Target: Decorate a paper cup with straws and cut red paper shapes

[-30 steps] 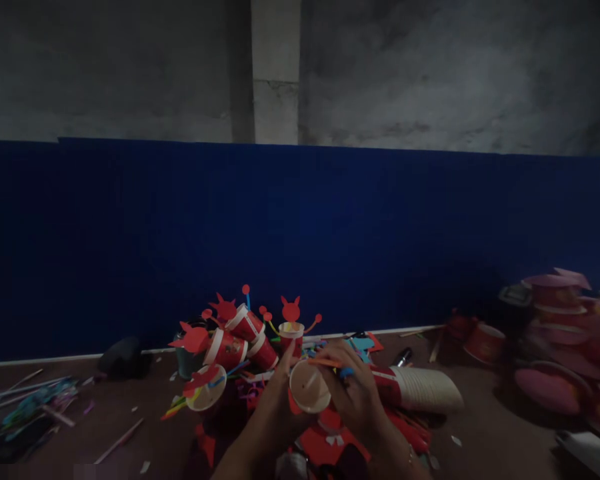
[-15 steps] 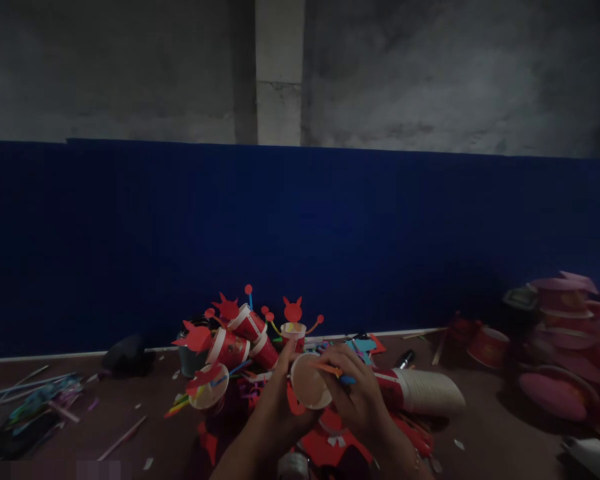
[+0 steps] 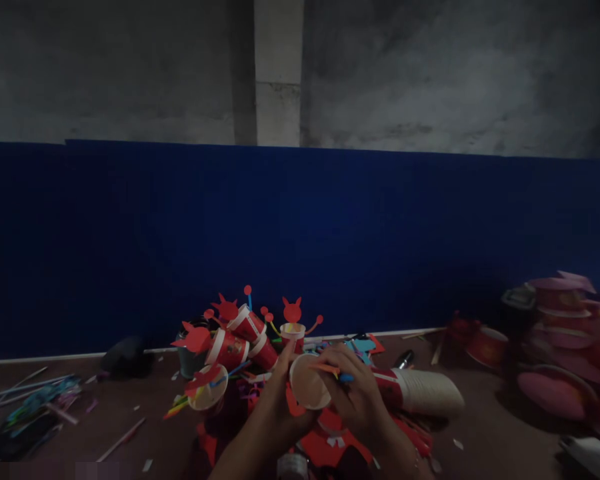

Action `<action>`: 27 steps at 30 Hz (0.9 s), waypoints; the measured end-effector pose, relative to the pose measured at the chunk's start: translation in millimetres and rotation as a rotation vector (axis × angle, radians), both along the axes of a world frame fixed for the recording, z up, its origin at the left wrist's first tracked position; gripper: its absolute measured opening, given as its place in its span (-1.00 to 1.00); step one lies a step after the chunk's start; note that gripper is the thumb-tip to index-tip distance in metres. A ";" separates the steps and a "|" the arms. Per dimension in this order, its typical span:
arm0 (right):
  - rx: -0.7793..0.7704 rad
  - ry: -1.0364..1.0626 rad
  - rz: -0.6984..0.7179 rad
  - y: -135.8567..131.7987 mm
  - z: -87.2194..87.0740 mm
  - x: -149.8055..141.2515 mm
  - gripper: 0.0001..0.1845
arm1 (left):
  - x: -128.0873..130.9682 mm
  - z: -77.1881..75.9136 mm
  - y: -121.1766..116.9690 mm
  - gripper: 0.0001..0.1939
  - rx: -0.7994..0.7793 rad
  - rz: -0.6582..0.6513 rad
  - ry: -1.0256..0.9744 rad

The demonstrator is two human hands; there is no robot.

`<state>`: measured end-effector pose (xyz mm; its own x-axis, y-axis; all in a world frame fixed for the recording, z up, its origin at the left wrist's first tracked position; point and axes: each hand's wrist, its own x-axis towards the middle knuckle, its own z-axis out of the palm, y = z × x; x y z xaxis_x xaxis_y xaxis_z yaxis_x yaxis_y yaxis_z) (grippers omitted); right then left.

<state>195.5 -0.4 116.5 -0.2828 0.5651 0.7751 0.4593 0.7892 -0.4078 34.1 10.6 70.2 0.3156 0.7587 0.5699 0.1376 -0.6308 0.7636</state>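
A paper cup (image 3: 310, 388) with a pale inside is tilted so its mouth faces me. My left hand (image 3: 275, 400) is closed around its left side, thumb up along the rim. At the cup's right rim is my right hand (image 3: 355, 387), its fingers closed on a narrow orange strip (image 3: 324, 367) that crosses the cup's mouth. A blue tip (image 3: 346, 378) shows beside these fingers; I cannot tell whether it belongs to a separate strip. Behind the cup stands a red cup figure (image 3: 293, 333) with a horned red paper head and two arms ending in discs.
Several red cup figures (image 3: 227, 348) are piled at the left, with another cup (image 3: 208, 393) in front. A stack of paper cups (image 3: 425, 392) lies on its side at the right. Pink and red cup pieces (image 3: 565, 333) stand farther right. Coloured strips (image 3: 45, 400) lie at the far left.
My right fingers and the orange strip have shifted slightly at the cup's rim. The cup stays in my left hand at nearly the same place.
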 end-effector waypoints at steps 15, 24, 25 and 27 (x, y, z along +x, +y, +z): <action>0.127 -0.103 -0.079 -5.3 2.5 -0.4 -0.78 | -5.9 6.4 -5.7 -0.06 -0.107 -0.099 0.030; 0.094 -0.037 -0.031 -5.2 4.6 -0.2 -0.79 | -4.8 9.4 -9.3 -0.09 -0.226 -0.118 -0.068; 0.103 -0.036 -0.036 -5.8 4.6 0.5 -0.78 | -4.8 10.3 -9.9 -0.09 -0.246 -0.144 -0.086; 0.119 -0.037 -0.028 -7.6 5.4 0.7 -0.77 | -5.0 10.4 -9.2 -0.09 -0.309 -0.215 -0.132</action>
